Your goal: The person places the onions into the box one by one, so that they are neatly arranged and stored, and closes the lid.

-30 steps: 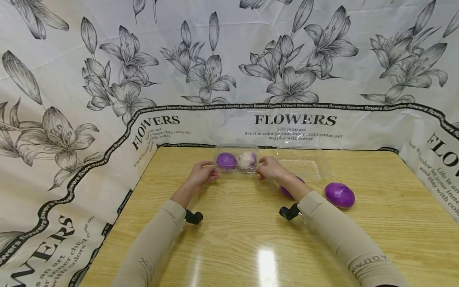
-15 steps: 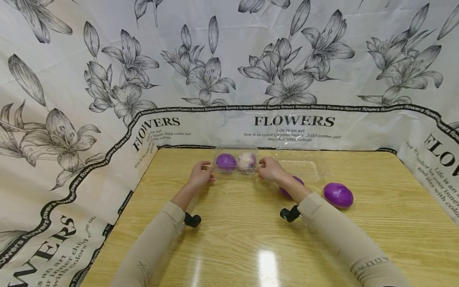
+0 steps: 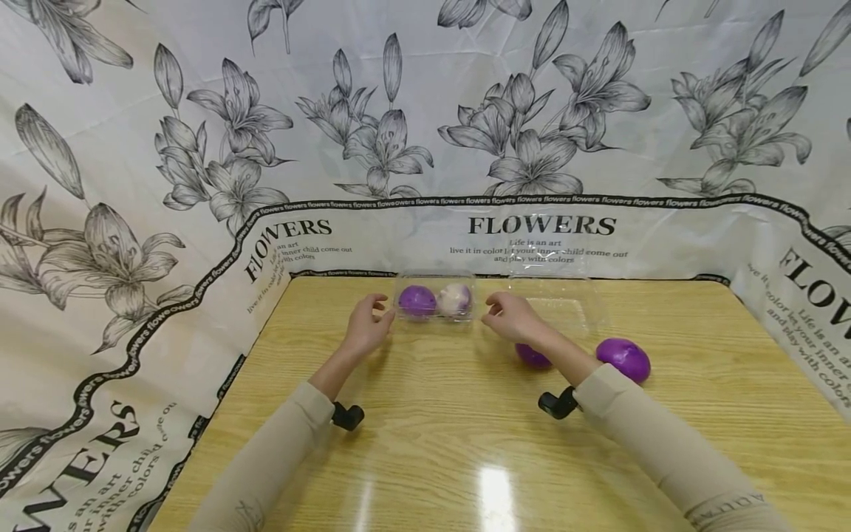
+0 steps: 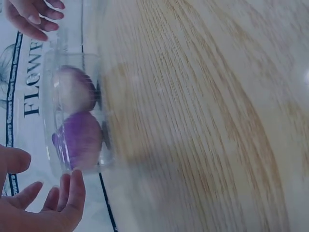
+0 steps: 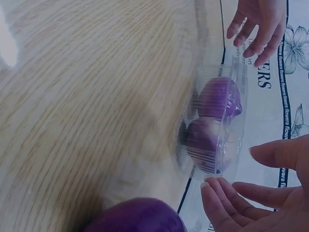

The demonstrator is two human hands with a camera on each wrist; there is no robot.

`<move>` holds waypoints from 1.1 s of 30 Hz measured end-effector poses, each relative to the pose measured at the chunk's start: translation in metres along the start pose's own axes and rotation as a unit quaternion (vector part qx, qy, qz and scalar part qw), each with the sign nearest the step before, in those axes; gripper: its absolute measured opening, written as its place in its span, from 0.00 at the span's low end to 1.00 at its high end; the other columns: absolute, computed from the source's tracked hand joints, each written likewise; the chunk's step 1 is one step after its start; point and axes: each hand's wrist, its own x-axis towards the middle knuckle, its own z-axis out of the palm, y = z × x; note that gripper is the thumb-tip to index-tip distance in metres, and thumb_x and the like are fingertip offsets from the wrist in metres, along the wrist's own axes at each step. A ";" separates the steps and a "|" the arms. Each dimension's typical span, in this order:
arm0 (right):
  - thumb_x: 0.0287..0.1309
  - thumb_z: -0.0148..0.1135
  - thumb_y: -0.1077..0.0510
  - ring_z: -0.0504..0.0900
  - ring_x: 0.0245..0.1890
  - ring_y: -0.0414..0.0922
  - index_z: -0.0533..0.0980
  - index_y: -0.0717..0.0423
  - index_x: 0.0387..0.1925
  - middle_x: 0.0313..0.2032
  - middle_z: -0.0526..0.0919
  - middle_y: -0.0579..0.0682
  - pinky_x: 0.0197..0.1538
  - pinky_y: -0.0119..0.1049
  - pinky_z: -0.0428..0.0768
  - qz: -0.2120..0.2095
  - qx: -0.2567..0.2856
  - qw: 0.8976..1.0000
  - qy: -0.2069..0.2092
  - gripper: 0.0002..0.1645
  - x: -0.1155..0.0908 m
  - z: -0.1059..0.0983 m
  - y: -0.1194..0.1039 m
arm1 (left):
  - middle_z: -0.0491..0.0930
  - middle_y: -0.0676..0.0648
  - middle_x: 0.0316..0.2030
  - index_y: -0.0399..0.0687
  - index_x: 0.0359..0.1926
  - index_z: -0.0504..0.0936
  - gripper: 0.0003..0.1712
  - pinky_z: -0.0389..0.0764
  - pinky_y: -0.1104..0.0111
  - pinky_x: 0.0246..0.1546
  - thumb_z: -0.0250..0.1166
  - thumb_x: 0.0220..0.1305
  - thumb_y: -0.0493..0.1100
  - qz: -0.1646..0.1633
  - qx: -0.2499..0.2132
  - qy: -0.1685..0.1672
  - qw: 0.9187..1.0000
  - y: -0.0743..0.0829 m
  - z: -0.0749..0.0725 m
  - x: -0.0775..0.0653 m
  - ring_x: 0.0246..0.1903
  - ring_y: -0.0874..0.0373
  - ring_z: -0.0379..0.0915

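A clear plastic box (image 3: pixel 435 318) with its lid down stands near the table's back edge. Inside lie two rounded things, one purple (image 3: pixel 417 301) and one white and purple (image 3: pixel 455 298). My left hand (image 3: pixel 368 325) is just off the box's left end, fingers loosely bent around nothing. At the other end, my right hand (image 3: pixel 513 316) hovers with a small gap to the box, thumb and fingers apart. The right wrist view shows its fingertips (image 5: pixel 212 191) near the box's end. Below my right forearm a glossy purple rounded thing (image 3: pixel 532 356) is partly hidden.
Behind my right hand stands a second clear box (image 3: pixel 565 310), its lid raised against the printed cloth (image 3: pixel 372 244). Another glossy purple rounded thing (image 3: pixel 623 360) lies on the wood-grain table (image 3: pixel 432 428) to the right. The cloth rises along the table's back and sides.
Both hands have drawn away from the ends of the lidded box, the left to the left and the right to the right. The box stays in place.
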 end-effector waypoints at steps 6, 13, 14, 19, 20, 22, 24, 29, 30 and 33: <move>0.67 0.59 0.60 0.82 0.50 0.65 0.70 0.79 0.60 0.48 0.81 0.70 0.56 0.57 0.85 -0.049 -0.013 0.999 0.007 0.28 -0.014 -0.012 0.004 | 0.72 0.31 0.56 0.32 0.68 0.70 0.26 0.90 0.57 0.43 0.60 0.74 0.37 0.066 0.018 -0.001 0.998 0.010 0.005 -0.006 0.48 0.41 0.78; 0.67 0.59 0.61 0.82 0.49 0.64 0.70 0.78 0.61 0.51 0.80 0.72 0.54 0.58 0.86 -0.067 -0.021 0.997 0.013 0.28 -0.032 -0.026 0.012 | 0.74 0.29 0.57 0.28 0.67 0.70 0.26 0.89 0.56 0.50 0.61 0.74 0.37 0.113 0.008 -0.021 0.993 0.024 0.023 -0.007 0.50 0.42 0.78; 0.67 0.59 0.61 0.82 0.49 0.64 0.70 0.79 0.61 0.52 0.79 0.72 0.54 0.58 0.86 -0.069 -0.020 0.997 0.014 0.28 -0.034 -0.028 0.014 | 0.74 0.29 0.57 0.28 0.66 0.70 0.25 0.89 0.57 0.51 0.62 0.74 0.37 0.117 0.007 -0.025 0.993 0.026 0.025 -0.007 0.50 0.42 0.78; 0.65 0.61 0.61 0.81 0.50 0.65 0.69 0.79 0.62 0.53 0.79 0.74 0.55 0.60 0.85 -0.082 -0.021 0.996 0.028 0.30 -0.046 -0.040 0.021 | 0.75 0.30 0.57 0.30 0.66 0.70 0.25 0.88 0.58 0.54 0.62 0.73 0.36 0.133 -0.002 -0.046 0.990 0.037 0.039 -0.008 0.52 0.42 0.79; 0.65 0.62 0.61 0.81 0.50 0.66 0.70 0.78 0.62 0.53 0.79 0.74 0.55 0.60 0.85 -0.085 -0.025 0.996 0.031 0.30 -0.049 -0.043 0.023 | 0.75 0.30 0.57 0.30 0.66 0.70 0.25 0.88 0.59 0.55 0.62 0.73 0.35 0.134 -0.008 -0.049 0.990 0.040 0.042 -0.008 0.52 0.42 0.79; 0.65 0.63 0.61 0.81 0.51 0.66 0.70 0.78 0.62 0.53 0.79 0.74 0.56 0.62 0.84 -0.090 -0.032 0.995 0.036 0.30 -0.055 -0.048 0.027 | 0.74 0.30 0.58 0.29 0.67 0.70 0.26 0.87 0.59 0.56 0.62 0.72 0.34 0.131 -0.019 -0.057 0.990 0.044 0.049 -0.008 0.53 0.42 0.79; 0.65 0.64 0.61 0.80 0.51 0.67 0.70 0.78 0.62 0.53 0.78 0.75 0.57 0.64 0.83 -0.091 -0.037 0.994 0.041 0.31 -0.060 -0.053 0.032 | 0.74 0.30 0.59 0.29 0.67 0.70 0.26 0.87 0.59 0.57 0.63 0.72 0.34 0.128 -0.029 -0.064 0.989 0.048 0.055 -0.008 0.53 0.42 0.78; 0.65 0.65 0.61 0.79 0.52 0.68 0.69 0.78 0.62 0.53 0.78 0.75 0.58 0.66 0.81 -0.090 -0.045 0.994 0.052 0.31 -0.073 -0.063 0.045 | 0.74 0.33 0.61 0.32 0.69 0.68 0.28 0.87 0.60 0.57 0.62 0.73 0.37 0.125 -0.018 -0.082 0.989 0.054 0.071 -0.004 0.54 0.45 0.78; 0.65 0.65 0.61 0.79 0.52 0.68 0.69 0.78 0.62 0.54 0.78 0.75 0.58 0.66 0.81 -0.089 -0.047 0.994 0.053 0.31 -0.075 -0.065 0.047 | 0.74 0.34 0.62 0.33 0.70 0.68 0.29 0.87 0.60 0.56 0.62 0.73 0.37 0.129 -0.014 -0.086 0.988 0.055 0.074 -0.004 0.54 0.45 0.79; 0.66 0.65 0.61 0.78 0.53 0.68 0.69 0.77 0.62 0.56 0.77 0.74 0.59 0.66 0.81 -0.083 -0.054 0.993 0.056 0.30 -0.081 -0.072 0.055 | 0.75 0.34 0.62 0.34 0.70 0.68 0.29 0.87 0.60 0.54 0.63 0.73 0.38 0.136 -0.011 -0.095 0.986 0.059 0.082 -0.001 0.53 0.45 0.80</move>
